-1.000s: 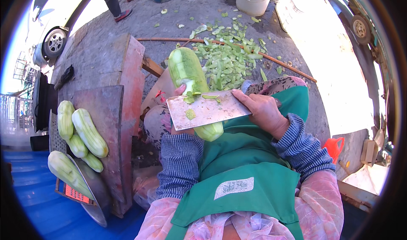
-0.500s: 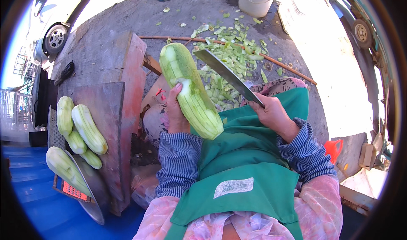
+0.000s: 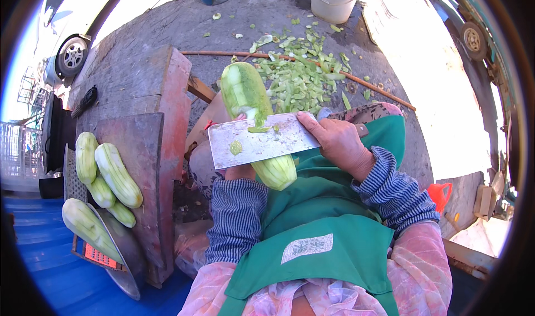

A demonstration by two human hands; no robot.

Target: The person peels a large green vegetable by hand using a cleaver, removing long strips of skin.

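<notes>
A large, long green gourd (image 3: 245, 87), partly peeled, is held up over my lap by my left hand (image 3: 239, 172). The blade hides most of that hand; a thumb tip and the wrist show at its edges. My right hand (image 3: 339, 142) is closed round the handle of a cleaver (image 3: 262, 143). Its broad blade lies across the middle of the gourd, flat side up, with bits of green peel stuck to it. The gourd's upper end keeps darker skin on the right, while its lower end is pale and striped.
Several peeled gourds (image 3: 118, 174) rest on a wooden bench (image 3: 150, 129) at my left, by a metal grater (image 3: 72, 176) and a round metal lid or pan (image 3: 129, 263). Green peelings (image 3: 301, 76) litter the ground ahead, crossed by a long stick (image 3: 379, 90). A white bucket (image 3: 334, 1) stands beyond.
The cleaver has swung left and down from beside the gourd onto its middle, turning its flat side up. The gourd has shifted slightly right and stands more upright.
</notes>
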